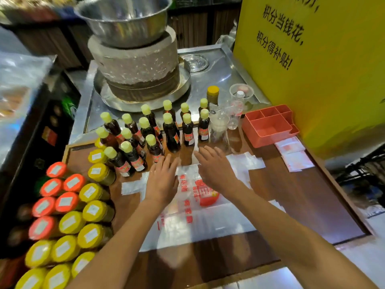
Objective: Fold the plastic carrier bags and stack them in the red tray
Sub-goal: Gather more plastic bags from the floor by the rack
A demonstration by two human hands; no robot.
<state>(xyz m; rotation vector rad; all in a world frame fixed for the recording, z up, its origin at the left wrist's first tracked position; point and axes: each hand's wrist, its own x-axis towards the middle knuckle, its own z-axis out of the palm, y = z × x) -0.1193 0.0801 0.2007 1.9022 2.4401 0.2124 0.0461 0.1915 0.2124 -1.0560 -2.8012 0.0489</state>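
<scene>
A clear plastic carrier bag (193, 217) with red print lies spread flat on the brown wooden table (291, 197), its handles pointing away from me. My left hand (163, 180) rests flat on the bag's upper left part, fingers straight. My right hand (214, 170) lies flat on its upper right part, fingers spread. The red tray (268, 125), with several compartments, stands at the back right and looks empty. Two folded bags (293, 153) lie on the table just in front of the tray.
Dark sauce bottles with pale yellow caps (154, 130) stand in rows right behind my hands. Jars with yellow and orange lids (68, 207) crowd the left side. A stone mill (135, 65) under a metal bowl sits at the back. Clear cups (235, 109) and a yellow sign (312, 59) stand at the right.
</scene>
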